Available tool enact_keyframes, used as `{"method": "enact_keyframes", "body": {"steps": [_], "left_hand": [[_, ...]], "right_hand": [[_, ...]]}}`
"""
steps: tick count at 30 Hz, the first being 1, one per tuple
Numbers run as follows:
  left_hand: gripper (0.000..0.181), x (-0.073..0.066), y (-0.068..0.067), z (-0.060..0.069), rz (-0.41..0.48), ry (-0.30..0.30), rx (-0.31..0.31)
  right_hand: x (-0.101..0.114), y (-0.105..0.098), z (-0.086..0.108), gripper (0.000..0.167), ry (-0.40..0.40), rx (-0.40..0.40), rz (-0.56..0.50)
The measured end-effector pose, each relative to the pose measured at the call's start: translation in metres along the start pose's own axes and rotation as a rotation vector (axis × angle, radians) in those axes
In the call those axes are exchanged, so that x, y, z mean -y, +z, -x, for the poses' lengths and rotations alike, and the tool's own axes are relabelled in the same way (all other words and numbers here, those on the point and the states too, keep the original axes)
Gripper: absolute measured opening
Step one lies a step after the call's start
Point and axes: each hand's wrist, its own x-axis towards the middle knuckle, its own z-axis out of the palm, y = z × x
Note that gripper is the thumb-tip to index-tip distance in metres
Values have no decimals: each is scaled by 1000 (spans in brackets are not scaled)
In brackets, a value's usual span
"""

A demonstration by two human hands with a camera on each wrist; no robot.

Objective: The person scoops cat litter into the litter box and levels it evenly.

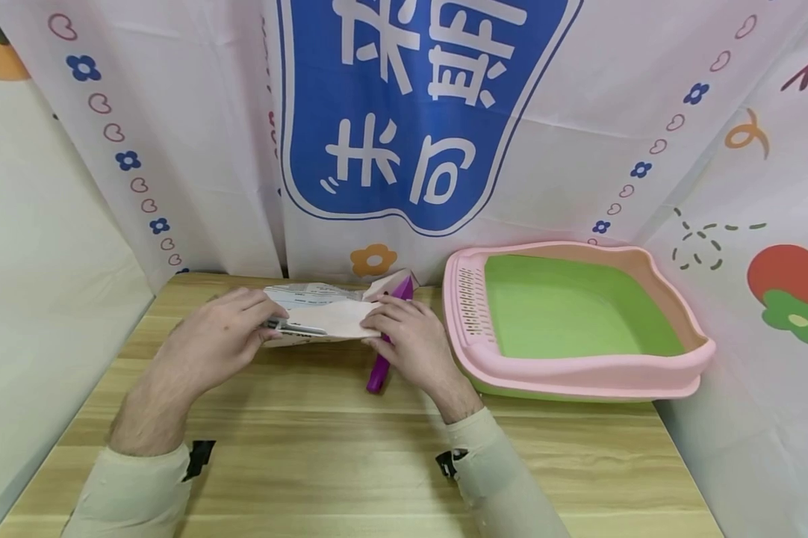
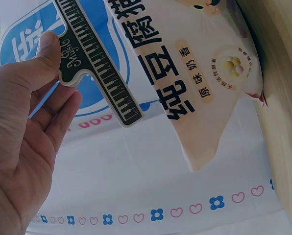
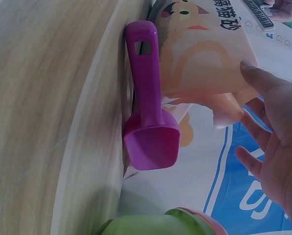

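Note:
A pale cat litter bag (image 1: 333, 315) with dark Chinese lettering stands near the back of the table. My left hand (image 1: 212, 340) pinches the handle of a bag clip (image 2: 99, 63) patterned with piano keys and the word Music. In the left wrist view the clip's long bar is beside the bag's top edge; whether they touch I cannot tell. Thumb and fingers of my right hand (image 1: 411, 340) pinch the bag's top edge at its right end, beside a torn-looking corner. Below that hand is a purple scoop (image 3: 148, 83), its shallow bowl towards the back cloth.
On the right stands a litter box (image 1: 579, 373) with a pink rim, green base and perforated strip. A printed cloth (image 1: 209, 112) hangs behind the wood-grain table (image 1: 323, 463), and side sheets rise left and right.

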Motion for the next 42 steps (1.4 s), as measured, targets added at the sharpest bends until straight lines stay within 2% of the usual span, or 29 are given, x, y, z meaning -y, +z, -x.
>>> {"method": "enact_keyframes", "body": {"steps": [7, 15, 23, 29, 36, 42], "left_hand": [[32, -9, 4, -2, 10, 25, 7], [32, -13, 9, -1, 46, 87, 26], [29, -20, 13, 2, 58, 124, 112], [25, -29, 22, 3, 66, 144, 171], [23, -41, 34, 3, 70, 162, 279], [20, -49, 44, 4, 57, 196, 323]], "right_hand": [[0, 1, 0, 25, 2, 6, -14], [0, 1, 2, 25, 11, 0, -20], [0, 1, 2, 24, 11, -3, 6], [1, -1, 1, 25, 10, 3, 3], [1, -2, 0, 26, 3, 5, 3], [1, -2, 0, 26, 3, 7, 7]]}}
